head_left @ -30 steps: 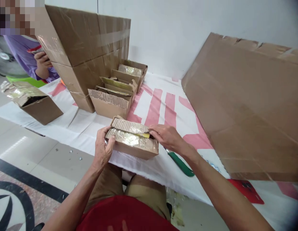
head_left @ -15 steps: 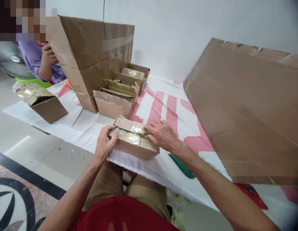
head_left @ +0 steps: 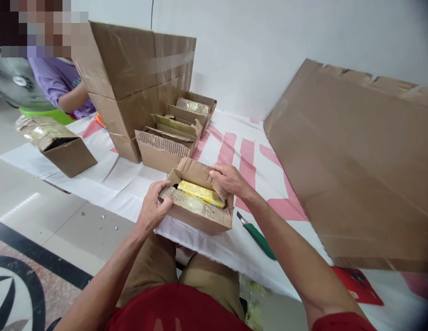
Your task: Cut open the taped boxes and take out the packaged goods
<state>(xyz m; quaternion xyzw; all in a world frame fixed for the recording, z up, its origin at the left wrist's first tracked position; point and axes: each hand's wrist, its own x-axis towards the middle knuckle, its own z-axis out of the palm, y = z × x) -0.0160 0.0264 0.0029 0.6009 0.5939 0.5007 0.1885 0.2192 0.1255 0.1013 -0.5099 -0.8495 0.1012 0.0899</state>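
Note:
A small brown cardboard box (head_left: 200, 219) sits at the table's front edge before me. My left hand (head_left: 155, 206) grips its left end, thumb on the near flap and fingers around the far side. With my right hand (head_left: 229, 180) I pinch the far flap (head_left: 195, 169), which is raised. Between the flaps a yellow packet (head_left: 200, 192) shows inside the box; what lies beneath it is hidden. Clear tape shines on the near flap. Right of the box lies a green utility knife (head_left: 258, 240) with its blade out.
Large stacked cartons (head_left: 131, 64) stand at the back left, with a row of small opened boxes (head_left: 165, 146) beside them. Another opened box (head_left: 67, 149) is at left. A big cardboard sheet (head_left: 359, 170) leans at right, near a red phone (head_left: 359, 285). A person in a purple sleeve (head_left: 55, 82) sits beyond the cartons.
My right hand has lifted the far flap up and back, uncovering the yellow packet. My left hand keeps its hold on the box. The other person's arm has shifted.

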